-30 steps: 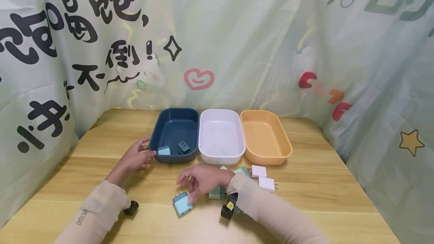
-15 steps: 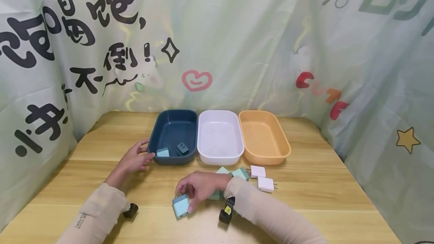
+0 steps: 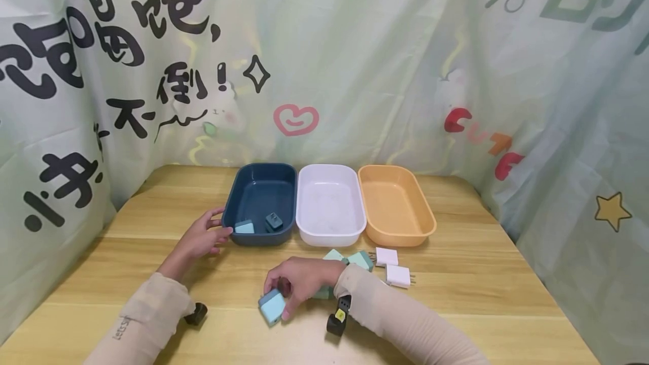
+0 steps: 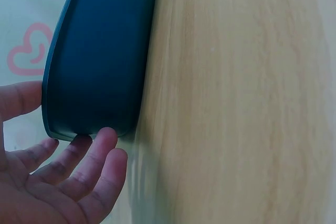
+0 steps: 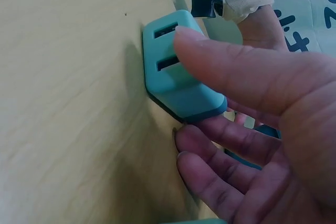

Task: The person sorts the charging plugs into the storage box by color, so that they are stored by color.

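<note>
My right hand (image 3: 303, 281) pinches a light-blue USB wall charger (image 3: 272, 307) at the table's front. In the right wrist view the thumb lies on the face with two USB slots of this charger (image 5: 181, 72), and fingers are at its opposite end. My left hand (image 3: 204, 234) touches the near left corner of a navy tray (image 3: 259, 237). The left wrist view has its fingers loosely spread beside the wall of that tray (image 4: 100, 56), thumb at the rim. Inside the tray lie a light-blue charger (image 3: 245, 227) and a dark teal one (image 3: 274, 221).
A white tray (image 3: 332, 238) and an orange tray (image 3: 400, 239) stand right of the navy one. Mint-green chargers (image 3: 360, 261) lie partly hidden behind my right wrist. Two white chargers (image 3: 398, 276) lie to their right. A printed curtain (image 3: 355, 72) surrounds the table.
My right hand has closed in on the light-blue charger on the table, and the charger has turned slightly. The left hand stays at the navy tray.
</note>
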`<state>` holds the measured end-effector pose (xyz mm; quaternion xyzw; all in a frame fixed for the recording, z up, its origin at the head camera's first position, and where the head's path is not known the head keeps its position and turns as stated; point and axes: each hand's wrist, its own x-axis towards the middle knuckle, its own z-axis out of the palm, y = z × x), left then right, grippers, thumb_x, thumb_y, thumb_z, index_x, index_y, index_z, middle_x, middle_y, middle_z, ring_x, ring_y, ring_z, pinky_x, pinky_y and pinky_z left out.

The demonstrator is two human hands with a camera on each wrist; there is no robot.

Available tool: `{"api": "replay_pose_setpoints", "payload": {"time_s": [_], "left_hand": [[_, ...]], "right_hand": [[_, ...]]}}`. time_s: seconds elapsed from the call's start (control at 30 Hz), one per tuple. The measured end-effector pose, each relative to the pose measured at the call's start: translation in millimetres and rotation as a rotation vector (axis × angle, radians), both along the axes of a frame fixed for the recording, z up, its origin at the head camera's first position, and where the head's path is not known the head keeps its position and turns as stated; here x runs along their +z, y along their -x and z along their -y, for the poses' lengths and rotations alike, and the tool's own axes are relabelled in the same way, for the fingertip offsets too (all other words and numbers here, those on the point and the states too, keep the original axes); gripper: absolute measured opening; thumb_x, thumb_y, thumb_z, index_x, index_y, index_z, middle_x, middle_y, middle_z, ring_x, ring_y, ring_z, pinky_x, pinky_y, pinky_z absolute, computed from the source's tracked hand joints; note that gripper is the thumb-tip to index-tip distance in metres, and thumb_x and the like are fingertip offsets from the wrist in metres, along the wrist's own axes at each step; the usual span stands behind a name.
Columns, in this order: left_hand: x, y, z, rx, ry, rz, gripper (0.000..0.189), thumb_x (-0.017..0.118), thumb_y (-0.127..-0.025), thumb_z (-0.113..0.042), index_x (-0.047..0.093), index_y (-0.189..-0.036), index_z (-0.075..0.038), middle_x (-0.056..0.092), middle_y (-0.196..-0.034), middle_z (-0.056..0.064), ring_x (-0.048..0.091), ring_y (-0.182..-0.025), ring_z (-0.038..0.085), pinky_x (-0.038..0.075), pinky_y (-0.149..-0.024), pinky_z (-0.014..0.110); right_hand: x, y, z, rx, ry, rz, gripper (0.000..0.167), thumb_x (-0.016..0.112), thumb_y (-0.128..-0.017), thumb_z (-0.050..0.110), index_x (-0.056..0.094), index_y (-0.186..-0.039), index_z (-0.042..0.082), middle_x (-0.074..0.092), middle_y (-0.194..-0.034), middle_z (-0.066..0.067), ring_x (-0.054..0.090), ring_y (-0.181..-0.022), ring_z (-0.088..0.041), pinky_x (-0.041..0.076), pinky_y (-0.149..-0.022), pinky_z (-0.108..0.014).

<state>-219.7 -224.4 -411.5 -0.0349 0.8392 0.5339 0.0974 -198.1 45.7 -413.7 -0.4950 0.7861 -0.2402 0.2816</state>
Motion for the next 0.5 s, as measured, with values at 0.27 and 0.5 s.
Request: {"api": "replay_pose_setpoints", "payload": {"time_s": [0.27,0.5], "left_hand": [[-0.3,0.5,1.2,-0.004,-0.009,0.005,0.069,0.06,-0.096,-0.022,0.022,-0.153,-0.011,0.037,-0.144,0.029,0.059,-0.103,0.034,0.053,-0.074,0.038],[1.0,0.8,1.1,-0.008,0.003,0.008,0.07,0.06,-0.096,-0.024,0.022,-0.153,-0.012,0.037,-0.145,0.028,0.058,-0.105,0.035,0.053,-0.074,0.038]], "right_hand": [[0.8,1.6,-0.5,-0.006,0.015,-0.02,0.043,0.087,-0.072,0.017,0.065,-0.11,0.014,0.06,-0.087,0.015,0.057,-0.072,0.002,0.049,-0.068,-0.015],[0.5,4.2,-0.7,-0.028,0.025,-0.017,0.044,0.087,-0.072,0.018,0.064,-0.11,0.014,0.06,-0.089,0.014,0.057,-0.071,0.001,0.049,-0.067,-0.016]]}}
